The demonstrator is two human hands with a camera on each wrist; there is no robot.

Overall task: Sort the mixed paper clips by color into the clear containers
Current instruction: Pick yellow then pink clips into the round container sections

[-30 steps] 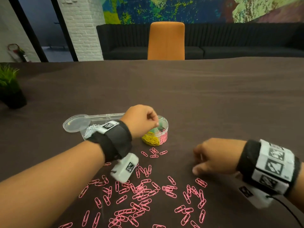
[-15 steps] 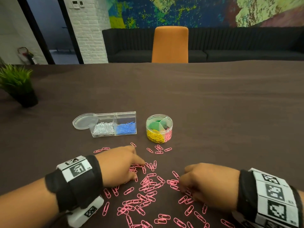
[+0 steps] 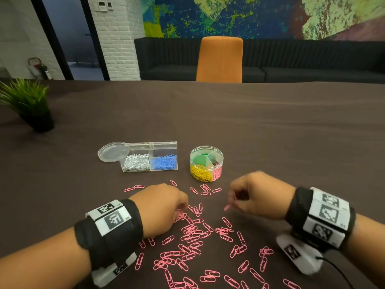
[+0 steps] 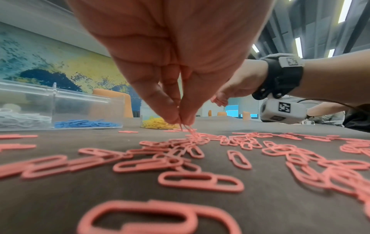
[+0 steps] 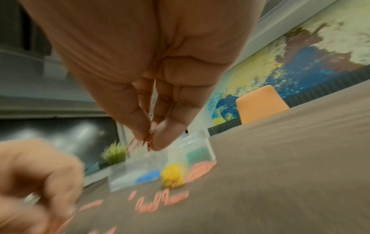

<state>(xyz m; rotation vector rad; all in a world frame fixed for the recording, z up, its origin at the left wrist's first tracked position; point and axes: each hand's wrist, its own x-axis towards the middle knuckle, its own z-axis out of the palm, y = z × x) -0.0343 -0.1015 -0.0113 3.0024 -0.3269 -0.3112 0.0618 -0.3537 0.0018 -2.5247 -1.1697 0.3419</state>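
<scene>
Left hand hangs low over the near left part of the worktop, fingers curled down, thumb and fingertips pinching pink clips at the far edge of the loose pink paper clips; the left wrist view shows the pinched wire just above the pile. That pile spreads across the dark cloth between both wrists and toward the near edge, with a few strays lying farther out, near the containers.

At the far left a potted plant stands on the worktop, well apart from everything else. To its right, beyond the left hand, lies a clear round lid, touching the rectangular clear box. This box has two compartments: white clips in the left one, blue clips in the right one. Just beside it on the right stands the round clear tub, open at the top and split into wedges: yellow clips in the near left wedge, pink clips in the near right one, and green in a far wedge.

Right hand is raised off the cloth, near and slightly right of the round tub, its fingers curled and pinching a small bunch of pink clips between thumb and fingertips; one pink end pokes out below the fingers in the head view. The right wrist view is blurred. Beyond the worktop stands an orange chair in front of a dark sofa.
</scene>
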